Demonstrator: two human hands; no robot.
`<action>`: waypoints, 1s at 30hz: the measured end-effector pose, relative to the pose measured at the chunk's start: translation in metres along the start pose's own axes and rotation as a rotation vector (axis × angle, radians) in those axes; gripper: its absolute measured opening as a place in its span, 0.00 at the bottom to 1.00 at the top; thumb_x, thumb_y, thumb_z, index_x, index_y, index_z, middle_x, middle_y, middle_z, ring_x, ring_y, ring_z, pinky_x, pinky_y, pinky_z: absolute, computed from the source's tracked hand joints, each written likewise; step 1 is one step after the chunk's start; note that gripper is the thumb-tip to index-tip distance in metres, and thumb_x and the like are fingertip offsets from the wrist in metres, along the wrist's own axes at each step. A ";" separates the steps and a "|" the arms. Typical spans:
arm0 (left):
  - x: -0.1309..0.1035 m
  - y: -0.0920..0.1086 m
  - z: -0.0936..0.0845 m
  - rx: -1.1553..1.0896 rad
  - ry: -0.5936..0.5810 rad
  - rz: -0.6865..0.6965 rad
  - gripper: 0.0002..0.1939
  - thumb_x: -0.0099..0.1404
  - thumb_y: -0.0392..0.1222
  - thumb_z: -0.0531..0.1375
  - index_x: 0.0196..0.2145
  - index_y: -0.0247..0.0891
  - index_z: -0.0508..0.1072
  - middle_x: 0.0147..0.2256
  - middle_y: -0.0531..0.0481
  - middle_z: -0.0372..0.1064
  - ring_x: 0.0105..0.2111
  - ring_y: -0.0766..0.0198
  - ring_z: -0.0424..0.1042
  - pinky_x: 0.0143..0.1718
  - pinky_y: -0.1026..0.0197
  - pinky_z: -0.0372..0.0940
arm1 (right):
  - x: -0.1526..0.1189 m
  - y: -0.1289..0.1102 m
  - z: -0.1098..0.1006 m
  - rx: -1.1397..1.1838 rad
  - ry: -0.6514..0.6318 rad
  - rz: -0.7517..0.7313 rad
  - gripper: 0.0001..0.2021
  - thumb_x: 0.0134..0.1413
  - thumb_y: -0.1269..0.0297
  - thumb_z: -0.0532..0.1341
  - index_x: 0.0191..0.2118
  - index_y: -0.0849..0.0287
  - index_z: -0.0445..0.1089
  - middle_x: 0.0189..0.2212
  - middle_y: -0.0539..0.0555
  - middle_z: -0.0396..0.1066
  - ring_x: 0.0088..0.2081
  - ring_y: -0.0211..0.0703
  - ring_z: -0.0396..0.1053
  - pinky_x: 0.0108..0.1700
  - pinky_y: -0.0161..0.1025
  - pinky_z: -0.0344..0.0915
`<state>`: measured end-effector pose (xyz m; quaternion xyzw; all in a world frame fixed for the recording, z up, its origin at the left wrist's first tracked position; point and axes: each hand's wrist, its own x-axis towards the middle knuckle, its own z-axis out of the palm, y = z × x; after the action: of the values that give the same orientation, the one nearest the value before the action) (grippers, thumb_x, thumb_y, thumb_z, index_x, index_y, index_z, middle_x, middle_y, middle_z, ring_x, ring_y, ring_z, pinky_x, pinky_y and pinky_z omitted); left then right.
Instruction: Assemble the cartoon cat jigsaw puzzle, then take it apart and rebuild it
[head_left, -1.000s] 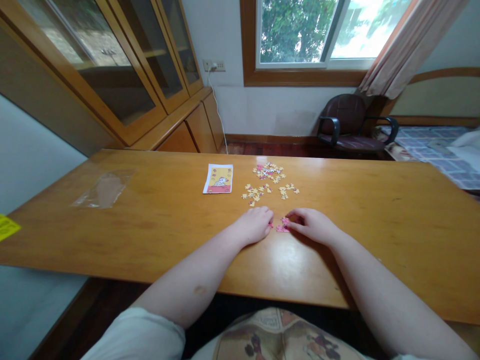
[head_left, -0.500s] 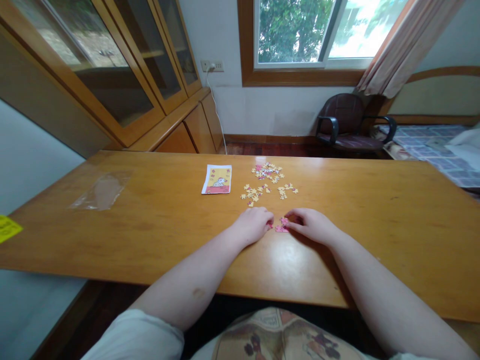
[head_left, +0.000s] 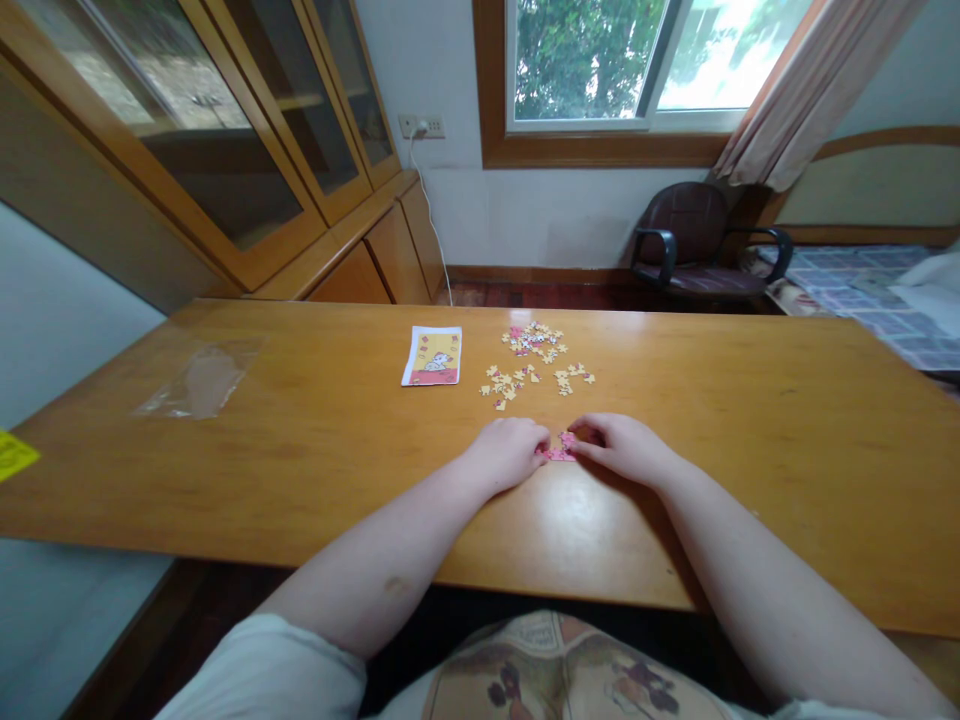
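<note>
Pink jigsaw puzzle pieces (head_left: 561, 453) lie flat on the wooden table between my two hands. My left hand (head_left: 514, 447) has its fingers curled down on a pink piece at the left end of this group, and the fingers cover most of it. From the right, my right hand (head_left: 615, 443) rests thumb and fingertips on the pink pieces, gripping their right side. Beyond my hands lie loose yellow puzzle pieces (head_left: 508, 383), with a smaller cluster (head_left: 574, 376) to their right. Farther back is a mixed pile of puzzle pieces (head_left: 534, 341).
A picture card (head_left: 433, 356) with a white animal on yellow and pink lies left of the pieces. A clear plastic bag (head_left: 202, 380) is at the table's left. Beyond the table (head_left: 750, 420) stand a glass-doored cabinet (head_left: 300, 130) and an armchair (head_left: 690, 240).
My left hand has moved slightly right, bringing its pink piece up against the group of pink pieces. My right hand has stayed nearly still on the pieces.
</note>
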<state>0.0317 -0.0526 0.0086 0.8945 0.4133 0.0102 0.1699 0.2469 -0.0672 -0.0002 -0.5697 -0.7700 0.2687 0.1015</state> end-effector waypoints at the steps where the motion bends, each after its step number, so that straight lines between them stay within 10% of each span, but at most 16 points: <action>1: 0.000 0.001 0.000 0.000 0.001 -0.003 0.09 0.64 0.44 0.56 0.36 0.43 0.75 0.36 0.48 0.74 0.37 0.59 0.72 0.37 0.60 0.65 | 0.000 0.000 0.000 -0.003 0.000 0.000 0.18 0.55 0.48 0.57 0.42 0.54 0.73 0.27 0.51 0.72 0.28 0.40 0.66 0.30 0.36 0.56; 20: 0.001 -0.001 0.001 -0.002 0.023 0.003 0.09 0.63 0.45 0.56 0.37 0.42 0.74 0.37 0.48 0.72 0.37 0.58 0.71 0.39 0.59 0.65 | -0.007 -0.009 0.000 0.038 0.001 -0.242 0.12 0.56 0.59 0.58 0.41 0.53 0.76 0.34 0.54 0.73 0.34 0.41 0.69 0.39 0.37 0.63; 30: -0.011 -0.027 -0.034 0.035 -0.053 -0.106 0.08 0.56 0.45 0.62 0.33 0.42 0.75 0.34 0.50 0.73 0.33 0.61 0.71 0.32 0.62 0.63 | -0.008 -0.016 0.009 -0.076 -0.025 -0.363 0.14 0.59 0.60 0.55 0.44 0.53 0.76 0.36 0.55 0.71 0.39 0.43 0.70 0.43 0.38 0.64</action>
<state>-0.0007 -0.0343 0.0333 0.8742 0.4555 -0.0300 0.1653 0.2323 -0.0805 0.0020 -0.4214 -0.8710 0.2239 0.1170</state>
